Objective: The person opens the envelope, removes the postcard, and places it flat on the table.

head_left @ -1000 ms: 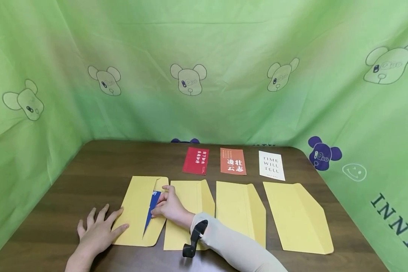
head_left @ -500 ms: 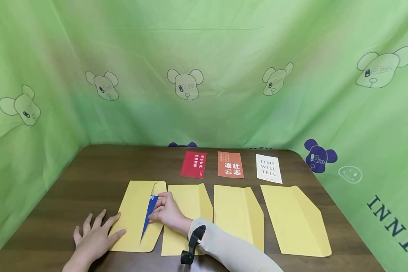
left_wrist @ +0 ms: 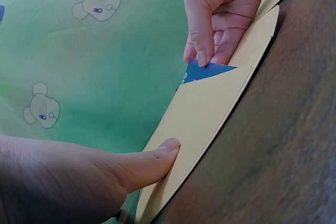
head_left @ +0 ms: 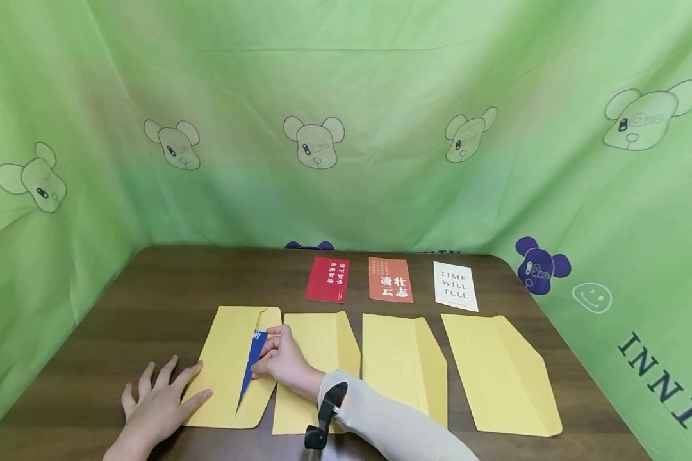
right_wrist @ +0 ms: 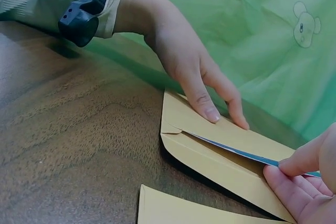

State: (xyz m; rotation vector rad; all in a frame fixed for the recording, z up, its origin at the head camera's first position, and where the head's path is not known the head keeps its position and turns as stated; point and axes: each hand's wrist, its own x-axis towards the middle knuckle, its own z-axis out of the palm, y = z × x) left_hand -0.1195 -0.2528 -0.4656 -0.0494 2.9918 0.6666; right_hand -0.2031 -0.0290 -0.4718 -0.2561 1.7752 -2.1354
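Since 1 second ago the blue card (head_left: 256, 355) has slid deeper into the leftmost envelope (head_left: 226, 365), pinched by the right hand (head_left: 281, 362). The left hand (head_left: 160, 400) presses flat, fingers straight. 3 envelopes and 3 cards lie on the brown table (head_left: 167, 288), green cloth (head_left: 380, 128) around it.

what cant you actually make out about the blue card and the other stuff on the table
- Blue card: mostly hidden inside the leftmost yellow envelope in every view; its print is unreadable.
- Red card and orange card: small print too tiny to read in the head view.
- Right hand: fingertips pinch the card, but the right wrist view cuts the hand at the frame edge.
- Left hand: palm hidden in the left wrist view, blurred close to the lens.
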